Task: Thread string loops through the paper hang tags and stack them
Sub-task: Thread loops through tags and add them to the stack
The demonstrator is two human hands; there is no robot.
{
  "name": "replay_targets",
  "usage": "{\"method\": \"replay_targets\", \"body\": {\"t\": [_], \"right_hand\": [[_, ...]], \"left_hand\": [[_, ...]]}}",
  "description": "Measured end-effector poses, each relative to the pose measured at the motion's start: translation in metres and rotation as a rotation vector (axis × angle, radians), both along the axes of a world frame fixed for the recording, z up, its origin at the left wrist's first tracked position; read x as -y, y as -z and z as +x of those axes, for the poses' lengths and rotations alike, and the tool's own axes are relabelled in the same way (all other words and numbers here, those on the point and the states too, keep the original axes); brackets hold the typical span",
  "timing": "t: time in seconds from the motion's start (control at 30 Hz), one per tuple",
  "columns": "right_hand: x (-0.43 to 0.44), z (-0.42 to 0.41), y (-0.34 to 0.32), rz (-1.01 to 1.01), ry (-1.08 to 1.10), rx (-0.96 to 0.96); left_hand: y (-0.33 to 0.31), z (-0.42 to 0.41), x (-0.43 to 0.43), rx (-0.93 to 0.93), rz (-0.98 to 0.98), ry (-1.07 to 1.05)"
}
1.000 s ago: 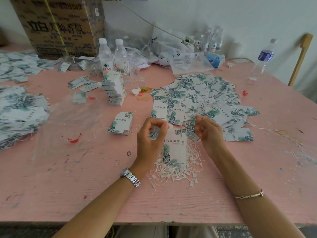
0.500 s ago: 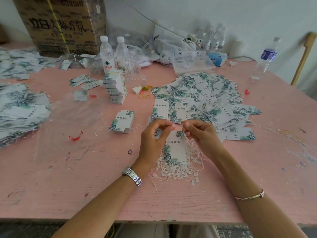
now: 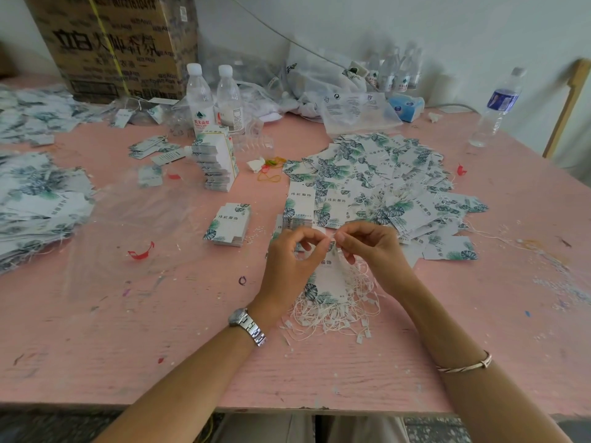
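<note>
Two hands meet over the worktop [image 3: 160,330]. Left hand [image 3: 289,260] grip pinches the tag [image 3: 329,278] by its top, above the strings [image 3: 339,311] at six o'clock. Right hand [image 3: 374,251] grip pinches, seemingly, a string [image 3: 333,242]. Threading is in hand; next, feed the loop through the hole. Tag's long axis runs twelve-to-six, hole end at twelve.

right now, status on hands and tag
Left hand pinches hang tag top. Right hand pinches string loop at it. Loose string pile beneath. Nothing in the way.
</note>
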State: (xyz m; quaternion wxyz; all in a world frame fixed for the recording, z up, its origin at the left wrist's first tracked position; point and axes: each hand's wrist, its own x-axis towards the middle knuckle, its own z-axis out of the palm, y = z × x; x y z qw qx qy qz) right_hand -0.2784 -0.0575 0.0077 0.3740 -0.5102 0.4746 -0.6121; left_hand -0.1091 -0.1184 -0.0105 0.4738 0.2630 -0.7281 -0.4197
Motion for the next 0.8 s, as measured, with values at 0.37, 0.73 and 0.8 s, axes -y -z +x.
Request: {"method": "replay_targets", "body": {"t": [0.37, 0.73, 0.8], "right_hand": [[0.0, -0.0016, -0.0005, 0.027, 0.024, -0.133], [-0.0032, -0.0053, -0.0032, 0.096, -0.09, -0.099], [-0.0038, -0.0055, -0.003, 0.106, -0.108, -0.095]], "left_hand": [[-0.0002, 0.0, -0.0025, 0.076, 0.002, 0.013], [0.0015, -0.0014, -0.0023, 0.138, -0.238, 0.006], [0.0026, -0.001, -0.0033, 0.17, -0.278, -0.018]]}}
